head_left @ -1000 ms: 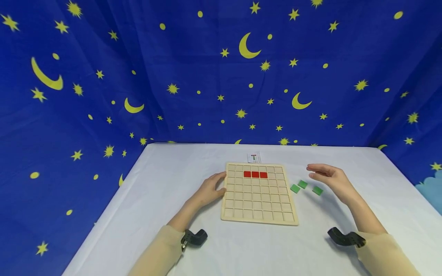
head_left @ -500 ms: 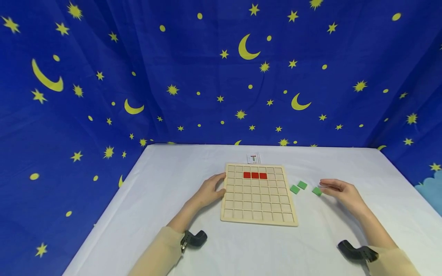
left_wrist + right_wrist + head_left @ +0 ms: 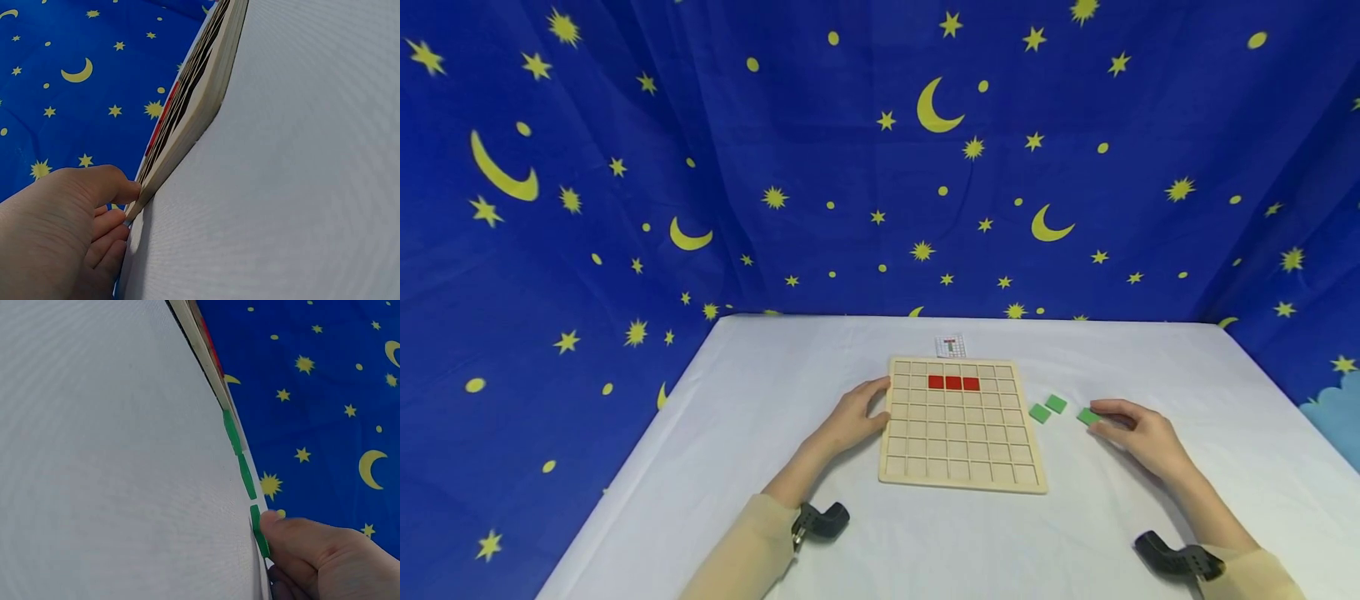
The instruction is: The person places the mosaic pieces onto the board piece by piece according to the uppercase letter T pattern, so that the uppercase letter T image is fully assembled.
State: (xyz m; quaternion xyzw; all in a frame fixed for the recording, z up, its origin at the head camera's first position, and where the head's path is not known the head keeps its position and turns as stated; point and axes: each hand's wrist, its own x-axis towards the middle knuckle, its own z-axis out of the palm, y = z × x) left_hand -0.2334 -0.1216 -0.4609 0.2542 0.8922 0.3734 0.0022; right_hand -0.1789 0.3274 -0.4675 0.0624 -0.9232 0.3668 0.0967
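A square wooden grid board [image 3: 958,425] lies on the table, with three red tiles [image 3: 953,383] side by side in one of its far rows. My left hand [image 3: 852,414] rests against the board's left edge; in the left wrist view the thumb [image 3: 119,184] touches that edge. To the right of the board, my right hand [image 3: 1142,433] pinches a green tile [image 3: 1087,416] between thumb and fingers, at table level. Two more green tiles [image 3: 1040,413] lie flat between it and the board. In the right wrist view a fingertip [image 3: 270,520] meets the nearest green tile [image 3: 259,532].
A small printed card [image 3: 951,346] with a T-shaped coloured pattern on a grid lies just beyond the board. White cloth [image 3: 775,358] covers the table. Blue fabric [image 3: 865,167] with yellow moons and stars hangs behind and at the sides.
My right hand has come down and slightly right from above the green tiles, and now pinches the rightmost one. My left hand has stayed at the board's edge.
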